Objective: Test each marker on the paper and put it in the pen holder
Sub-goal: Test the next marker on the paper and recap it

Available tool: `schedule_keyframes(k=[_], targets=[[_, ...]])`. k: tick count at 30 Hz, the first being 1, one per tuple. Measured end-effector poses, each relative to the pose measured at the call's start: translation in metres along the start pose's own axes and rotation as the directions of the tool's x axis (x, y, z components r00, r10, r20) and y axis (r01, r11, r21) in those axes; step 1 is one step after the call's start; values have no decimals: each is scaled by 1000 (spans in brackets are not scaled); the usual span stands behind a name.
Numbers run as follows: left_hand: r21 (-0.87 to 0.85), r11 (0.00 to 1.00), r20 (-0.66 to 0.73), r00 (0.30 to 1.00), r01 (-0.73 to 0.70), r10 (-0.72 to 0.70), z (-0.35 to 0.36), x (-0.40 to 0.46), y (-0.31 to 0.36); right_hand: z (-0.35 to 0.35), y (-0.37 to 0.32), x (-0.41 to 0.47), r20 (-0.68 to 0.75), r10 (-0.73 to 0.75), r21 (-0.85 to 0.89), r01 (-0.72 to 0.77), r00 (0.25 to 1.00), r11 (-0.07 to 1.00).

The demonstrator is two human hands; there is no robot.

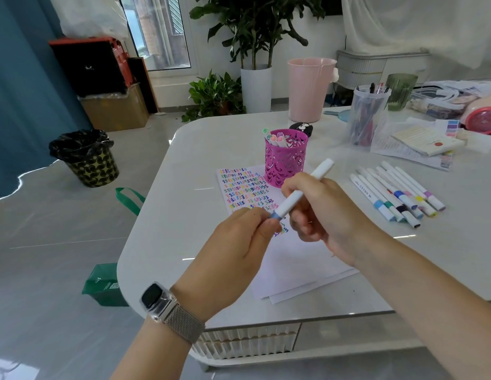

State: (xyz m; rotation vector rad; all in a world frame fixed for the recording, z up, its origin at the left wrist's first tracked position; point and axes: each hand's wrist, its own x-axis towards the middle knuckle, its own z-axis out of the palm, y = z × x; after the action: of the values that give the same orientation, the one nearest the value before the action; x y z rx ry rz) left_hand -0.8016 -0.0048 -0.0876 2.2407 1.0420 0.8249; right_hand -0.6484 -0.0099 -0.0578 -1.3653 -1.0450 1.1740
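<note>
The marker point(299, 192) you hold is a white barrel with a pale blue band at its lower end, tilted so the far end rises toward the pink pen holder point(285, 160) and the banded end dips toward you, in the air above the paper point(288, 259). Your right hand point(321, 215) is curled round the middle of the barrel. Your left hand point(238, 242) pinches the blue end between thumb and fingertips; whether that is the cap going on or coming off, I cannot tell, since your fingers cover the joint.

From here the likely slip is at that joint. If you pull the cap with a jerk, the tip could flick across your fingers or streak the rows of coloured squiggles already on the sheet. If you are pressing it on and it does not seat, the marker would dry out in the holder. A loosened cap could also drop and roll off the table point(184, 165) at its near left corner, which curves away close to your left wrist.

The holder stands on the sheet's far edge, just beyond your hands, with several markers already in it; a careless reach could tip it, as it looks light. The untested markers point(397, 193) lie in a row toward the right edge of the table, apart from both hands.
</note>
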Motion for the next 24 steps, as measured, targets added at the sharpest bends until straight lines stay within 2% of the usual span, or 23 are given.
schedule_keyframes(k=[4,7,10,12,15,18,24], targets=[[44,999,21,1000,-15,14,4,0,3,0,4,5,-119,-108,33,112,987,993],[68,997,65,997,-38,34,9,-2,4,2,3,7,-93,-156,59,162,983,985],[103,994,136,990,-47,33,15,-5,5,2,1,5,29,-64,298,53,998,953],[160,985,142,989,-60,37,17,-6,4,3,-2,3,112,-15,475,-40,994,879],[304,947,112,991,-106,75,16,-5,3,4,-2,3,152,35,641,-125,988,757],[372,921,114,990,-117,80,18,-6,7,3,-3,2,151,65,723,-155,986,674],[304,945,83,991,-122,102,21,-7,11,1,-5,-1,116,89,757,-146,989,637]])
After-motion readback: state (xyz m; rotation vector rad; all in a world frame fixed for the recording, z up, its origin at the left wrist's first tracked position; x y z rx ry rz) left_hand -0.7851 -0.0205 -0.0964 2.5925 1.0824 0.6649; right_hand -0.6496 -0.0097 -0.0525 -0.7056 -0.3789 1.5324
